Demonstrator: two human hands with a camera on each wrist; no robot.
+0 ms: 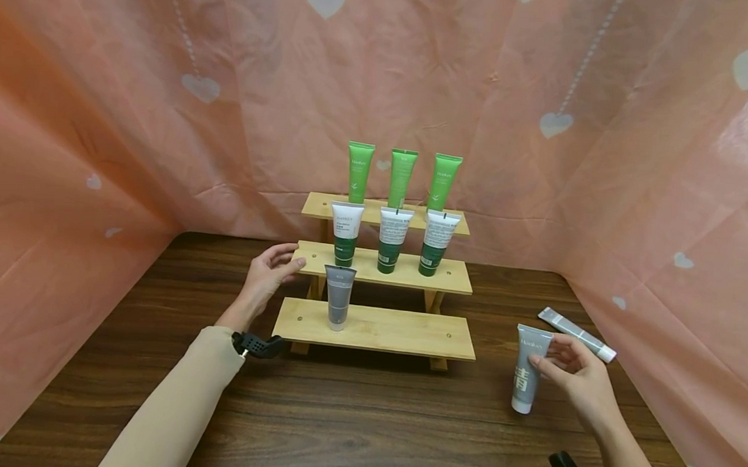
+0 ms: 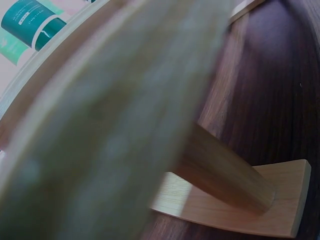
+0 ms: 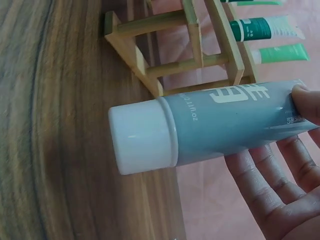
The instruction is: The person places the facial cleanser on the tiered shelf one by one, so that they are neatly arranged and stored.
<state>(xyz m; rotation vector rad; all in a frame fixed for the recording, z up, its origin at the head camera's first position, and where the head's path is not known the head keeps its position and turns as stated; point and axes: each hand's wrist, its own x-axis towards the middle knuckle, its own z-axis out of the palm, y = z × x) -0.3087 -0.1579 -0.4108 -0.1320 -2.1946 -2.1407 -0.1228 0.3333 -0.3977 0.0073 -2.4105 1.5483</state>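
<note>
My right hand (image 1: pixel 571 371) pinches a grey squeeze tube (image 1: pixel 529 369) between thumb and fingers, its white cap pointing down. In the right wrist view the same tube (image 3: pixel 220 125) lies across the picture, pale lettering facing the camera. My left hand (image 1: pixel 272 274) grips the left end of the middle step of a three-step wooden display stand (image 1: pixel 382 328). One grey tube (image 1: pixel 338 298) stands cap-down on the bottom step, left of its middle. Another grey tube (image 1: pixel 576 334) lies on the table just beyond my right hand.
White-and-green tubes (image 1: pixel 394 240) stand in a row on the middle step, and green tubes (image 1: pixel 402 179) on the top step. A pink curtain (image 1: pixel 258 152) with hearts encloses the dark wooden table (image 1: pixel 353 414) at the back and sides.
</note>
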